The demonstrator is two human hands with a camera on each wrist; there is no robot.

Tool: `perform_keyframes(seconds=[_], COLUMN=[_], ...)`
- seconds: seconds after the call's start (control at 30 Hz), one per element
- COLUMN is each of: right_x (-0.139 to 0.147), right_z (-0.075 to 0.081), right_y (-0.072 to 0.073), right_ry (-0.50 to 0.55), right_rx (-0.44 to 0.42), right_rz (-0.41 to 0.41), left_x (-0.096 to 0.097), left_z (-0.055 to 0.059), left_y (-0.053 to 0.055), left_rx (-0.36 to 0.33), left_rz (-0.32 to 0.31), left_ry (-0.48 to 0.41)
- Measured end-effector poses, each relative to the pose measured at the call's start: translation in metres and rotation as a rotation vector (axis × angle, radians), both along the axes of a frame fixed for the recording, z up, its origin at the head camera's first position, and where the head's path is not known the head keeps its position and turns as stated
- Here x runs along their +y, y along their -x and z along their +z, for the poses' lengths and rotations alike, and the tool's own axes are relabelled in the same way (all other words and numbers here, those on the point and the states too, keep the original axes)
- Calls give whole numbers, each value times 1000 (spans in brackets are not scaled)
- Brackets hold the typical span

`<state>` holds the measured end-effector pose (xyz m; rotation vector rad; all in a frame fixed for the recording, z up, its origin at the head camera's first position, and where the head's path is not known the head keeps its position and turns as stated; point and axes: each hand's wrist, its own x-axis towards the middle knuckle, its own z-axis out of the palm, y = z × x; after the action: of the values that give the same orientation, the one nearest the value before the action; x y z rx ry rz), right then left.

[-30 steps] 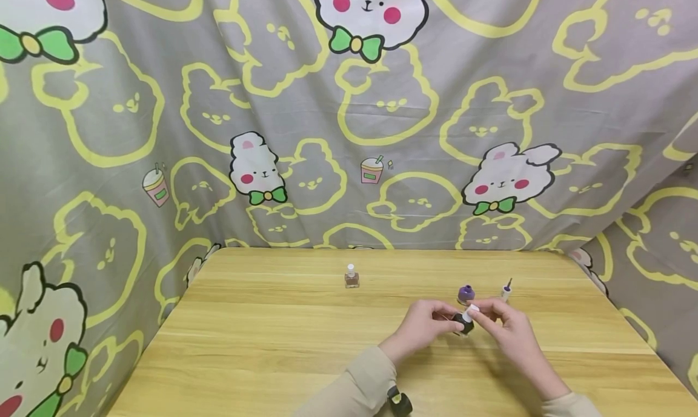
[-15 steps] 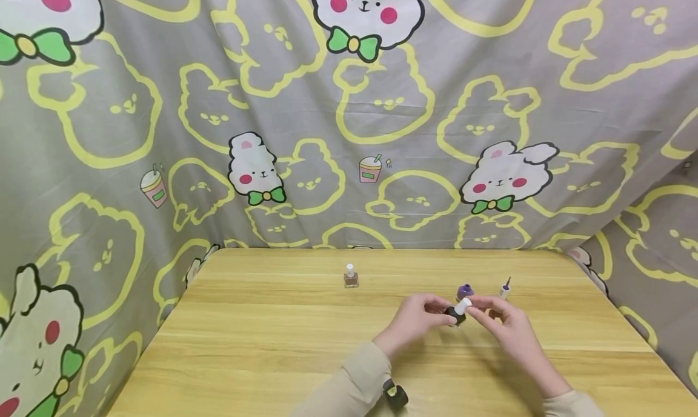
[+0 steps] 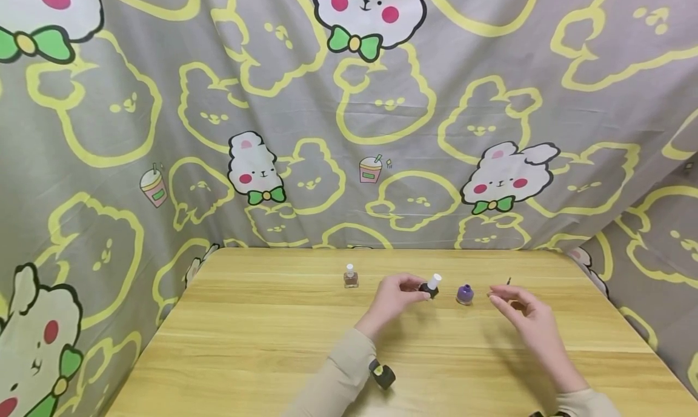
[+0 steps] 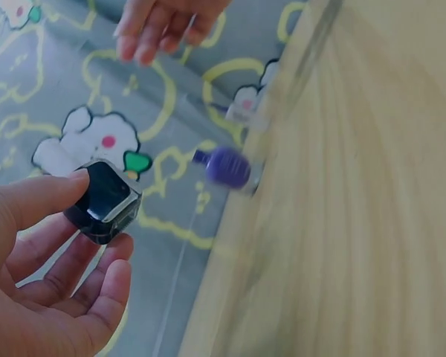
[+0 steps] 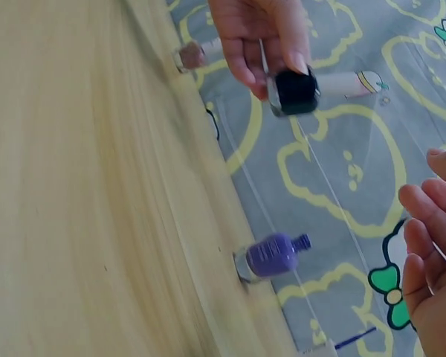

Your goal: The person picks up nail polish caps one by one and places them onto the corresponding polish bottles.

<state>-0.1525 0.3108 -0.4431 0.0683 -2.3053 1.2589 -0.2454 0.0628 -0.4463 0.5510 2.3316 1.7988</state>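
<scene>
My left hand (image 3: pixel 394 297) pinches a black nail polish bottle (image 3: pixel 429 291) between thumb and fingers, held above the table. Its white cap (image 3: pixel 434 281) points up and is on the bottle. My right hand (image 3: pixel 528 315) hovers to the right with loosely bent fingers (image 4: pixel 146 46) and nothing in them. Between the hands stands an uncapped purple nail polish bottle (image 3: pixel 465 294), its neck bare. A white cap with its brush (image 5: pixel 355 338) pointing up stands beyond my right hand, mostly hidden by it in the head view.
A capped bottle of brownish nail polish (image 3: pixel 351 278) stands left of my left hand, farther back. The wooden table (image 3: pixel 262 332) ends at a patterned curtain (image 3: pixel 305 126) behind it. A black strap device (image 3: pixel 383 374) sits at my left wrist.
Both hands were together at the black nail polish bottle. My right hand has let go of its white cap and drawn right; my left hand has carried the bottle left and back.
</scene>
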Motion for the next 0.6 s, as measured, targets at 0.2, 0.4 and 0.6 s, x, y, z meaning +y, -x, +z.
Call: perform_keyframes(seconds=[0.2, 0.4, 0.6], right_x=[13, 26, 37], right_z=[-1, -4, -11], right_y=[2, 3, 6], right_ry=[100, 316, 554], right_rx=[-54, -100, -77], right_rz=[-49, -54, 1], left_x=[-12, -20, -27], left_z=[-3, -12, -20], left_y=[13, 22, 28], left_rx=[12, -5, -56], left_rz=[64, 128, 162], left_ry=[8, -34, -81])
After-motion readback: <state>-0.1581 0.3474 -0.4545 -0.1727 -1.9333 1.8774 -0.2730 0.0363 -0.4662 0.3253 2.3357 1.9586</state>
